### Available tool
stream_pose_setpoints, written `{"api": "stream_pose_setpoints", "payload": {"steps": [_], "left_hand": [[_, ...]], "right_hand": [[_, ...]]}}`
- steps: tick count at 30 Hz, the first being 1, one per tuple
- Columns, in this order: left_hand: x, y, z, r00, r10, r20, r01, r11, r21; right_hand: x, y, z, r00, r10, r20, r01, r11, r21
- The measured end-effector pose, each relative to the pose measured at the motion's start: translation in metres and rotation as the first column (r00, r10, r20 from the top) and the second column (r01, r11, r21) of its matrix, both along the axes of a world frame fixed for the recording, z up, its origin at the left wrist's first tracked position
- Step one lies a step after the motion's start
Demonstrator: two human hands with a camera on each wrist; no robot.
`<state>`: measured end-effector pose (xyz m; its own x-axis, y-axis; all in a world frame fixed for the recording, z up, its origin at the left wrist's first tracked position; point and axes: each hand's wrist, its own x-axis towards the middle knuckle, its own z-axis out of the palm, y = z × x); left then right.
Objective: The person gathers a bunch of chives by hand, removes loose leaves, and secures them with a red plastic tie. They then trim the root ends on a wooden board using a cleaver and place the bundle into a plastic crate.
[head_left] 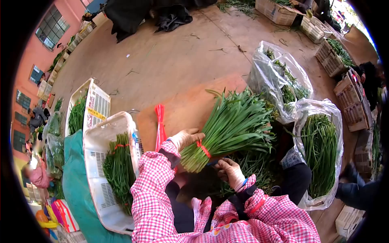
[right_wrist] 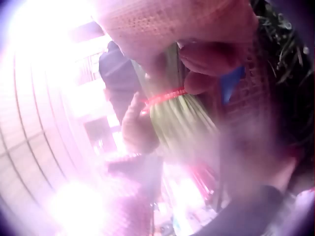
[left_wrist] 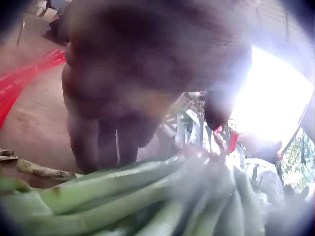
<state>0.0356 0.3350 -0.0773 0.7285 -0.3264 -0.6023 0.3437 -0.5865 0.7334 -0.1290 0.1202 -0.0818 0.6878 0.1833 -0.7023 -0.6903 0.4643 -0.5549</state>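
A bundle of long green leafy stalks (head_left: 237, 125) has a red tie (head_left: 203, 148) round its pale stem end. My gloved left hand (head_left: 185, 138) grips the bundle beside the tie; in the left wrist view the fingers of this hand (left_wrist: 142, 83) lie over the stalks (left_wrist: 147, 201), the thumb apart from them. Close to the stem ends, my gloved right hand (head_left: 231, 173) has its fingers curled round a thin blue object (head_left: 212, 163). The right wrist view shows a bit of blue (right_wrist: 232, 84) by the curled fingers and the red tie (right_wrist: 166, 96); the object's full shape is hidden.
Red strips (head_left: 160, 123) lie on the brown board (head_left: 178, 107). White crates (head_left: 90, 170) with green bundles stand at left beside a green cloth (head_left: 75, 178). Plastic bags of stalks (head_left: 320, 152) stand at right. Loose greens (head_left: 253, 172) lie below the bundle.
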Motion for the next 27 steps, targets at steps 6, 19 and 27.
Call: {"api": "stream_pose_setpoints", "payload": {"steps": [6,19,27], "left_hand": [[-0.012,-0.027,0.028,0.98,-0.095,-0.176,0.081,0.993,-0.087],[-0.092,-0.039,0.119,0.916,0.041,0.398,0.032,0.984,-0.175],[-0.056,-0.033,0.192,0.629,0.174,0.758,0.029,0.969,-0.246]], "right_hand": [[0.016,-0.009,-0.004,0.986,-0.166,-0.032,0.169,0.964,0.203],[0.034,-0.037,0.116,0.831,0.137,0.539,0.023,0.959,-0.281],[0.112,-0.041,0.207,0.624,0.384,0.681,-0.01,0.875,-0.484]]}}
